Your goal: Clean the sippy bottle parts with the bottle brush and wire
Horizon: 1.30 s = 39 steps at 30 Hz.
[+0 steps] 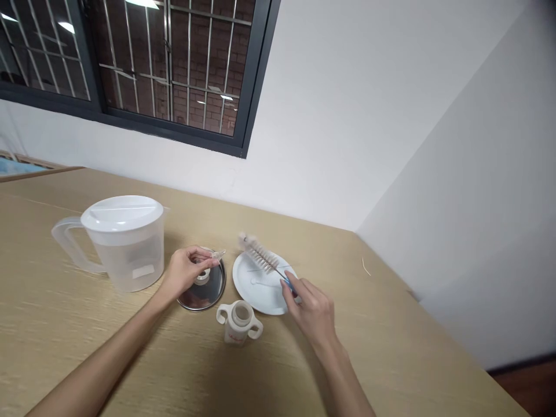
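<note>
My left hand (pixel 190 269) pinches a small clear bottle nipple (pixel 218 255) between thumb and fingers, above a round metal tray (pixel 197 300). On that tray lies a white ring (pixel 202 278), partly covered by the hand. In my right hand (pixel 310 301) is a bottle brush (pixel 260 253), gripped by its blue handle, its white bristles pointing up and left over a white plate (pixel 243 289). Thin utensils, hard to make out, rest on the plate. Between the two hands, nearer to me, a two-handled baby bottle (pixel 240 323) stands upright with its mouth uncovered.
To the left stands a large translucent pitcher (pixel 132 249) with a white lid and a handle. A short thin strand (pixel 366 266) lies on the wooden table (pixel 391 336) at the right. White walls and a barred window (pixel 174 63) bound the back.
</note>
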Tool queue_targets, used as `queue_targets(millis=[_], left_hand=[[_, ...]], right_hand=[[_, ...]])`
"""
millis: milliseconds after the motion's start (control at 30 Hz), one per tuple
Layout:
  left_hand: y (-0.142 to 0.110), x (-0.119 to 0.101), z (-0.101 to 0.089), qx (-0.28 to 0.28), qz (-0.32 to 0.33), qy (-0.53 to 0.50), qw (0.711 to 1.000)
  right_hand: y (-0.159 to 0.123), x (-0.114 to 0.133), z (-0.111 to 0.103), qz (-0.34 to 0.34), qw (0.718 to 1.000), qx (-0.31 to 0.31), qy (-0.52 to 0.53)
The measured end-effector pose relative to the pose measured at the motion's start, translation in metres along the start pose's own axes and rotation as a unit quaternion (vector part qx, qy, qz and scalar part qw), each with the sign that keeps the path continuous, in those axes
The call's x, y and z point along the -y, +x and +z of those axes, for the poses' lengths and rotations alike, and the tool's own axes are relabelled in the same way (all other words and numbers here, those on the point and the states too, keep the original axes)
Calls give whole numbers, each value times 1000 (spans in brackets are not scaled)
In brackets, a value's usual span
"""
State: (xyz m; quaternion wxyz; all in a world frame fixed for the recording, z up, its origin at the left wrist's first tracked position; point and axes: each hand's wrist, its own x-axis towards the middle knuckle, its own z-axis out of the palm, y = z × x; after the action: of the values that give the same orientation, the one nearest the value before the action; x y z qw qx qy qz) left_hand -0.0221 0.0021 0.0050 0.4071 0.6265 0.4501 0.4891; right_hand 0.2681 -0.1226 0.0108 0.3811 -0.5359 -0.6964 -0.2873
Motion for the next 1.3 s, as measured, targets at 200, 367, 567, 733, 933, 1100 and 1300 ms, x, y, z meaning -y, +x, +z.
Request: queue_targets(millis=[200,367,567,733,933,1100,1300], left_hand=[[1,3,0,17,-37,-82,996],[2,4,1,22,-42,-100,994],[-1,-1,0,25,-72,-151,986],[-6,-5,1,29,-73,-164,983],[-5,-2,3,13,-106,-199,974],[-3,-3,4,36,-117,-245,962],[-4,-4,4,29,-112,-271,956]], right_hand=[[0,9,1,-7,997,-1,72],[-2,5,6,-3,999,41,29],[0,0,-1,37,999,0,30],[-1,15,1,-15,996,23,83],[-3,10,5,6,999,26,30],[-1,10,3,21,999,0,50],[-1,15,3,-4,997,35,71]])
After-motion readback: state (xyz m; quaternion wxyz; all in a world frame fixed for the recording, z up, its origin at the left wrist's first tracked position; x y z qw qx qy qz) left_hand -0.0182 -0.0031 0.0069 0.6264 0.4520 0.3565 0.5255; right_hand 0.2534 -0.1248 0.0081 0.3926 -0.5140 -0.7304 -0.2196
